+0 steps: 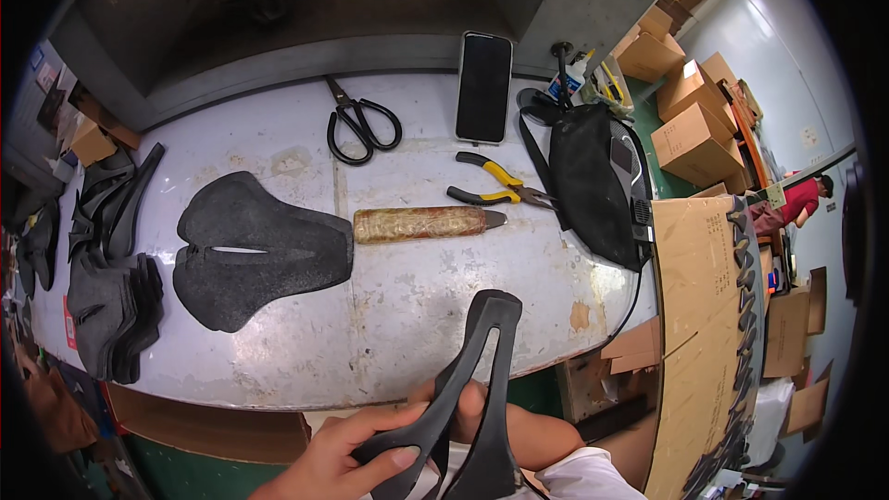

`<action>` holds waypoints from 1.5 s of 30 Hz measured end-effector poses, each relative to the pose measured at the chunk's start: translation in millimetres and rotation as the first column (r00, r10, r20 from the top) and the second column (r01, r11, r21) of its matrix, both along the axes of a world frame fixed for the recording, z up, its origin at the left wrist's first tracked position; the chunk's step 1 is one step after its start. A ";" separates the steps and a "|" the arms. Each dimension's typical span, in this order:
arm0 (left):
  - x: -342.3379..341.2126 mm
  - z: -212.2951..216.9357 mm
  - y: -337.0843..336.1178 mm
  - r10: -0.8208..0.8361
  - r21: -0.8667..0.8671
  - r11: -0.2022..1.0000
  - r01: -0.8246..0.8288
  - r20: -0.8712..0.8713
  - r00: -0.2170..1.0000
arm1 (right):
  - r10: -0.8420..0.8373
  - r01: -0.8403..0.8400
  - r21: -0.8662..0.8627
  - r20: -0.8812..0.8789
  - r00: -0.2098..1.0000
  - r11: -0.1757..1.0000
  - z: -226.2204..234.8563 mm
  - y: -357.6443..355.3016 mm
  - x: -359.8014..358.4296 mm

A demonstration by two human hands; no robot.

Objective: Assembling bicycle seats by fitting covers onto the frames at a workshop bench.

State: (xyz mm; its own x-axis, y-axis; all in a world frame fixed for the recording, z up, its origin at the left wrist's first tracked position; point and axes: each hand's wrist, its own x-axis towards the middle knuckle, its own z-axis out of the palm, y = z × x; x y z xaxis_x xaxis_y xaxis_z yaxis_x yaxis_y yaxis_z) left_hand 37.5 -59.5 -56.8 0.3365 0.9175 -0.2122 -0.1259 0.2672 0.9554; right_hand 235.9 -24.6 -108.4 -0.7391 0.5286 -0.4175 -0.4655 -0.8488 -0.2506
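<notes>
A black bicycle saddle (500, 380) with a long slot down its middle is held near the table's front edge, its narrow nose pointing away from me. My left hand (361, 449) grips its left side, thumb on top. Behind and under the saddle is my right hand (470, 402), closed on it from below; most of its fingers are hidden. A flat black saddle cover piece (269, 276) with a slit lies on the table to the left. Beyond the saddle rests a knife (421, 224) with a tape-wrapped handle and a short blade.
On the grey table (389, 343) lie scissors (363, 130), yellow-black pliers (500, 185), a phone (484, 88) and a black pouch (593, 185). Stacked black cover pieces (116, 315) line the left side. A large cardboard box (699, 315) stands right; a person (804, 202) is farther off.
</notes>
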 end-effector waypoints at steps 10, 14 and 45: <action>-2.0 0.6 7.4 -0.126 0.011 0.992 0.126 0.022 0.992 | 0.281 -0.360 0.466 0.233 0.931 0.808 -4.3 23.5 8.3; 9.1 -11.5 -1.2 0.110 0.041 0.993 -0.114 0.099 0.989 | -0.080 0.059 0.174 0.117 0.990 0.983 4.5 2.3 -6.9; 24.7 -19.5 15.0 0.531 0.065 0.838 -0.542 0.130 0.837 | 0.002 -0.184 -0.261 -0.572 0.820 0.948 -23.3 -42.5 -24.0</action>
State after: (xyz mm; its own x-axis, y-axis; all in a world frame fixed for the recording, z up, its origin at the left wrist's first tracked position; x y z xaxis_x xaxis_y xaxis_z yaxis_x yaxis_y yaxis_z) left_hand 62.2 -44.5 -76.3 -0.1998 0.9741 -0.1061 -0.3211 0.0372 0.9463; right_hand 211.8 -67.1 -131.7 -0.9296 0.3663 -0.0398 -0.3614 -0.8853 0.2928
